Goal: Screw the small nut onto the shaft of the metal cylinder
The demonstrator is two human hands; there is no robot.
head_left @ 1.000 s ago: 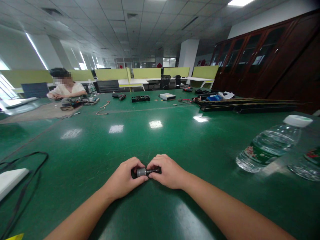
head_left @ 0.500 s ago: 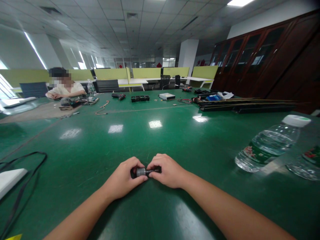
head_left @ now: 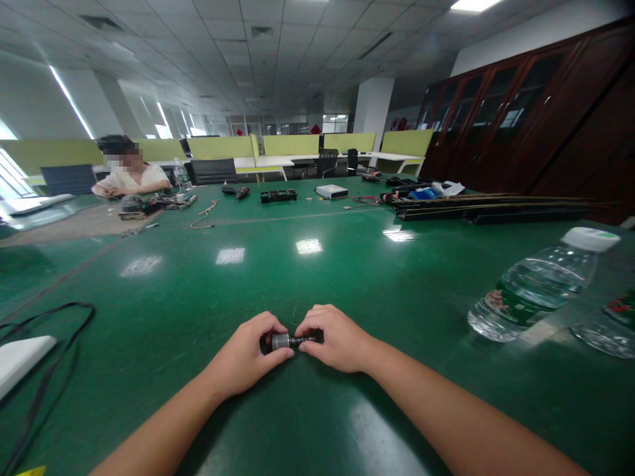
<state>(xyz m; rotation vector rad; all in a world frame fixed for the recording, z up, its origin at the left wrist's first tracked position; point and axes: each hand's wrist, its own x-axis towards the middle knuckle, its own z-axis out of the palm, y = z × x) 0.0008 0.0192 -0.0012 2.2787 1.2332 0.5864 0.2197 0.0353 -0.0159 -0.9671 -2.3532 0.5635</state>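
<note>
Left hand (head_left: 241, 356): fingers clamped on silver cylinder (head_left: 280, 341), likely steadying it; right hand (head_left: 342, 340): fingers pinching ridged shaft (head_left: 294, 342) beside cylinder.

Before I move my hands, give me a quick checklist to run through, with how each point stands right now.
1. Left hand on the cylinder: ok, thumb and fingers are around it.
2. Right hand on the shaft: ok, it is between thumb and fingers.
3. Shaft's far end in plain view: not ok, the right hand partly covers it.
4. Shaft firmly joined to the cylinder: cannot tell.
5. Bottle out of the way: ok, capped and off to the right.
6. Cable away from the left hand: ok, it lies far to the left.
</note>
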